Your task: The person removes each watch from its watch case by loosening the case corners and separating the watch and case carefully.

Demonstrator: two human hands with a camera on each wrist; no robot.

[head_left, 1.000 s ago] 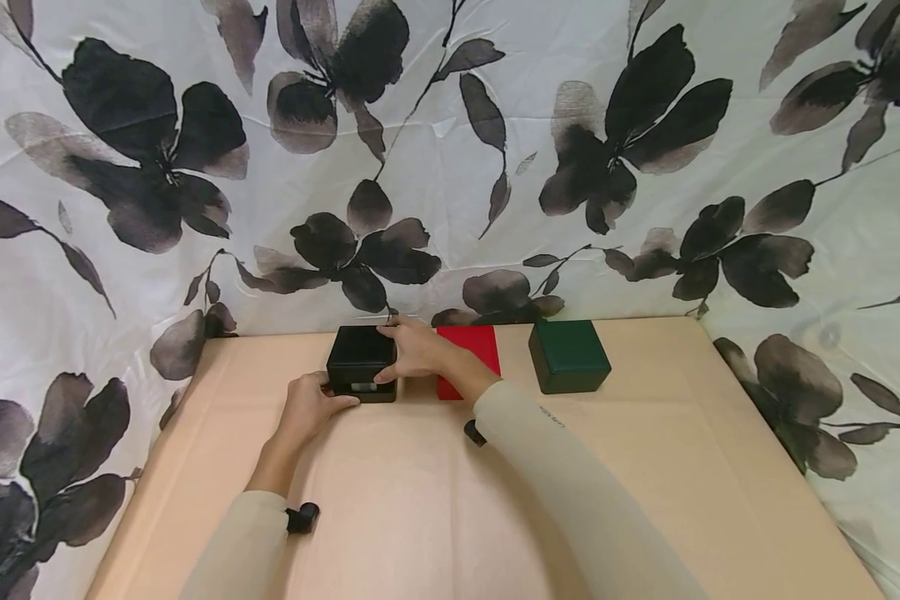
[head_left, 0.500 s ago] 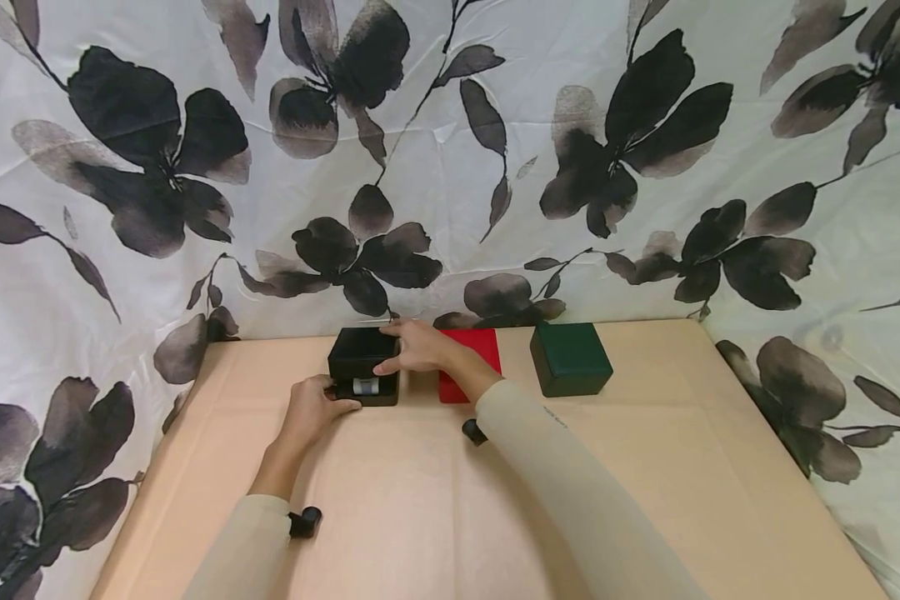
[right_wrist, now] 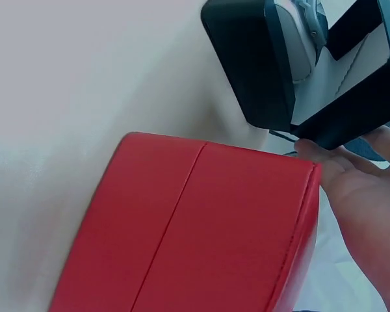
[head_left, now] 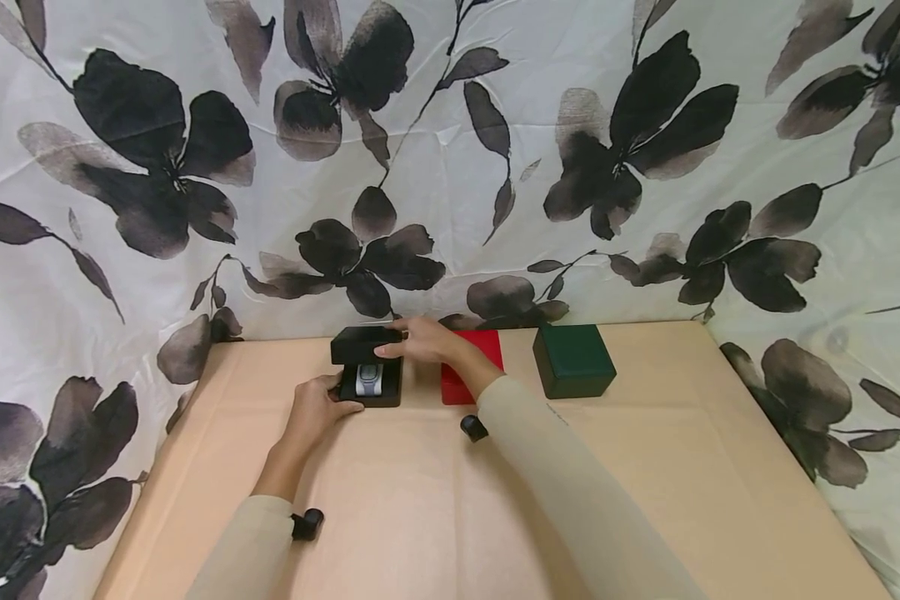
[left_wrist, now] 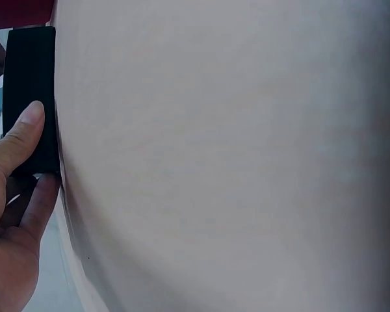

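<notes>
A black watch box (head_left: 394, 399) stands at the back of the table, with its hinged lid (head_left: 360, 343) tilted up and back. Inside, a light-coloured wristwatch (head_left: 369, 379) sits on a pale cushion. My left hand (head_left: 312, 408) holds the base at its left front corner; in the left wrist view the thumb lies on the black front wall (left_wrist: 32, 71). With my right hand (head_left: 424, 340) I grip the lid by its right side. From the right wrist the lid's pale lining (right_wrist: 361, 71) shows, and the fingers are partly hidden behind the lid.
Just right of the black box is a red box (head_left: 453, 390), partly covered by my right forearm. A dark green box (head_left: 574, 357) stands farther right. Behind the pale table (head_left: 390, 517) hangs a white cloth (head_left: 450, 167) with dark flowers.
My right hand has swung the lid from nearly closed to up and back, so the watch has come into view. The left hand has kept its hold on the base.
</notes>
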